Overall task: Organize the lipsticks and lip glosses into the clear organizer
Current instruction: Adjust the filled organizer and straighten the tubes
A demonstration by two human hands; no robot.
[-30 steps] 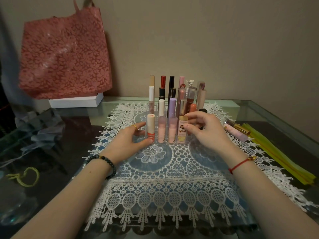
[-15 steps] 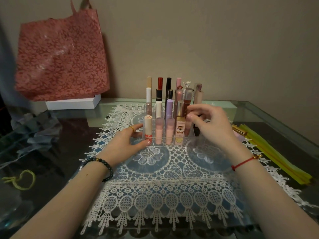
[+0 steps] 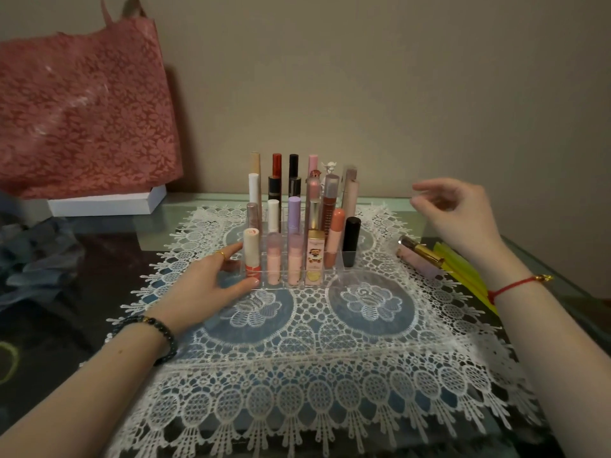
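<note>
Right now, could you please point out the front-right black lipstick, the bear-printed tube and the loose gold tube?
front-right black lipstick point(image 3: 351, 233): head view, on its cap.
bear-printed tube point(image 3: 315, 256): head view, on the bear print.
loose gold tube point(image 3: 425, 252): head view, on its barrel.

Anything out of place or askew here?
Two tubes lie flat at the right edge of the lace mat, outside the clear organizer: a gold-capped tube and a pink tube beside it. Everything in the organizer stands roughly upright.
</note>
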